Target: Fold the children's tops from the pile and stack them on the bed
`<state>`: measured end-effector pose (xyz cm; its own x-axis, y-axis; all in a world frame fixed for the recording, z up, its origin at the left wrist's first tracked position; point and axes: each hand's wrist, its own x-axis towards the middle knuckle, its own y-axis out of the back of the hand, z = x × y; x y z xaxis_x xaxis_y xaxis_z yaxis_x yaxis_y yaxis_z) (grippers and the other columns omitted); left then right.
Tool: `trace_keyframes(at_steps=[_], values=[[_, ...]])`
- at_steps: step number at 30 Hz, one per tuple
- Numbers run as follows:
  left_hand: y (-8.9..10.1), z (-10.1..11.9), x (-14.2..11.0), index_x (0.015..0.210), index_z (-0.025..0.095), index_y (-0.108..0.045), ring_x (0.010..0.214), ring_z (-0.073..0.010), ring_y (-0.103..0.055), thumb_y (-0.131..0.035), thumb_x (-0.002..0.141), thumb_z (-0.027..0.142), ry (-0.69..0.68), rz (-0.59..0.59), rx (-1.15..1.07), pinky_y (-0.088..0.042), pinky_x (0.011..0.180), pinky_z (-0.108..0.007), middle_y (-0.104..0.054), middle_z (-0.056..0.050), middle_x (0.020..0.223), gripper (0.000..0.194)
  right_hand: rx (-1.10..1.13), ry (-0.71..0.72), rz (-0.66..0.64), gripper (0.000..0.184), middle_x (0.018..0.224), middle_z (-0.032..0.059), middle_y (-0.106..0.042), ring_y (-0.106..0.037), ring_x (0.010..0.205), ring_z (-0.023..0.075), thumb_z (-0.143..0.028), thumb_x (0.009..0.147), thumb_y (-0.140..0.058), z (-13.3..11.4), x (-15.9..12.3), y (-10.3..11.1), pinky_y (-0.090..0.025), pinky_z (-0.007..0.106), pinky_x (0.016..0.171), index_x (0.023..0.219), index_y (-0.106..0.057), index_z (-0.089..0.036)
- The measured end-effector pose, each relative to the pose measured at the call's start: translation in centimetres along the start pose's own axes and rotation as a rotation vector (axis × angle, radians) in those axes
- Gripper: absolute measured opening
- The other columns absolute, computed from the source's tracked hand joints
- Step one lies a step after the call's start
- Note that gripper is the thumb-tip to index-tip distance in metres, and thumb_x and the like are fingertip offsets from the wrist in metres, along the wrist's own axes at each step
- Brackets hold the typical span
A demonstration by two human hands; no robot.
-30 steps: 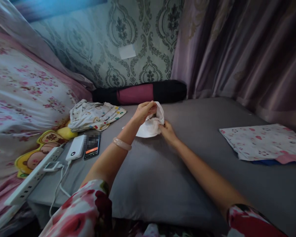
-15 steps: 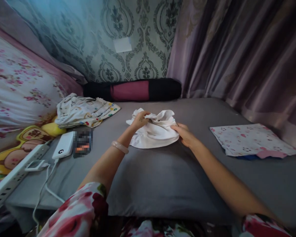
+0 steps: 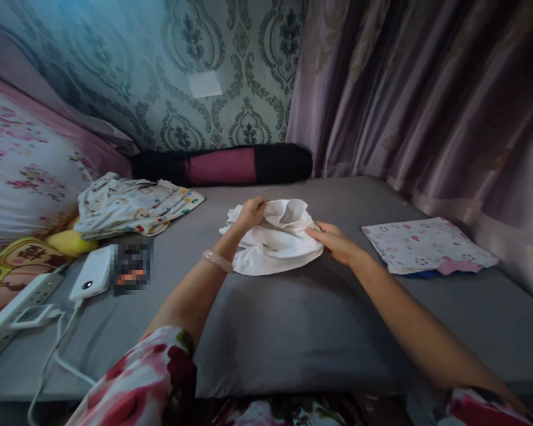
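A crumpled white garment [image 3: 278,251] lies bunched on the grey bed sheet [image 3: 266,331], with a rounded opening showing near its far edge. My left hand [image 3: 251,214] is closed on the garment's far left part, its fingertips partly hidden behind the fabric. At the right edge of the cloth, my right hand [image 3: 335,241] pinches it, thumb on top and fingers beneath. Which kind of garment this is I cannot tell.
A folded patterned cloth [image 3: 426,244] lies to the right. On the left are a rumpled printed cloth [image 3: 124,207], a white power bank [image 3: 91,275] with a cable and a power strip [image 3: 22,313]. A black and pink roll [image 3: 222,165] lies against the wall.
My left hand has lifted and spread the far part of the garment, so its opening shows wider. My right hand keeps its hold. The camera view has turned slightly right.
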<state>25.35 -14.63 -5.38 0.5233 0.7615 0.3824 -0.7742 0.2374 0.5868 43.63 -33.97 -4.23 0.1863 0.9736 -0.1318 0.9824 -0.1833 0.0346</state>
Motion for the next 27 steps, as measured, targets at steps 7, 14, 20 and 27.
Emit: trace_keyframes(at_steps=[7, 14, 20, 27], values=[[5.7, 2.9, 0.3, 0.091, 0.015, -0.068, 0.077, -0.016, -0.054, -0.046, 0.081, 0.019, 0.013, 0.128, -0.031, -0.044, 0.073, -0.028, -0.061, -0.002, 0.08, 0.025, -0.343, 0.201, 0.011, 0.04, 0.107, 0.0067, -0.072, -0.064, 0.102, 0.0248, -0.045, 0.075, -0.074, -6.1, 0.2, 4.9, -0.052, 0.037, 0.087, 0.108, -0.069, -0.024], [13.8, 10.9, -2.0, 0.091, 0.02, -0.075, 0.086, -0.0172, -0.058, -0.07, 0.074, 0.039, -0.207, 0.19, -0.052, -0.047, 0.076, -0.028, -0.065, -0.004, 0.087, 0.026, -0.583, 0.302, -0.079, 0.044, 0.088, 0.0029, -0.072, -0.066, 0.089, 0.0227, -0.049, 0.075, -0.074, -17.0, -2.2, 5.4, -0.054, 0.036, 0.079, 0.112, -0.07, -0.026], [14.3, 10.0, -2.6, 0.091, 0.019, -0.076, 0.076, -0.016, -0.06, -0.07, 0.074, 0.046, -0.105, 0.122, -0.186, -0.045, 0.064, -0.024, -0.071, -0.004, 0.084, 0.033, -0.732, 0.387, -0.144, 0.036, 0.09, 0.0028, -0.073, -0.065, 0.084, 0.0213, -0.054, 0.079, -0.065, -15.0, 0.2, 4.1, -0.05, 0.032, 0.072, 0.095, -0.075, -0.024], [10.8, 3.0, -3.2, 0.078, 0.015, -0.071, 0.062, -0.0119, -0.052, -0.068, 0.072, 0.047, 0.12, -0.055, -0.125, -0.037, 0.054, -0.022, -0.064, -0.001, 0.069, 0.033, -1.031, 0.378, 0.037, 0.027, 0.077, 0.003, -0.071, -0.063, 0.075, 0.0187, -0.042, 0.081, -0.06, -9.2, 4.7, 2.9, -0.041, 0.027, 0.062, 0.08, -0.073, -0.018]])
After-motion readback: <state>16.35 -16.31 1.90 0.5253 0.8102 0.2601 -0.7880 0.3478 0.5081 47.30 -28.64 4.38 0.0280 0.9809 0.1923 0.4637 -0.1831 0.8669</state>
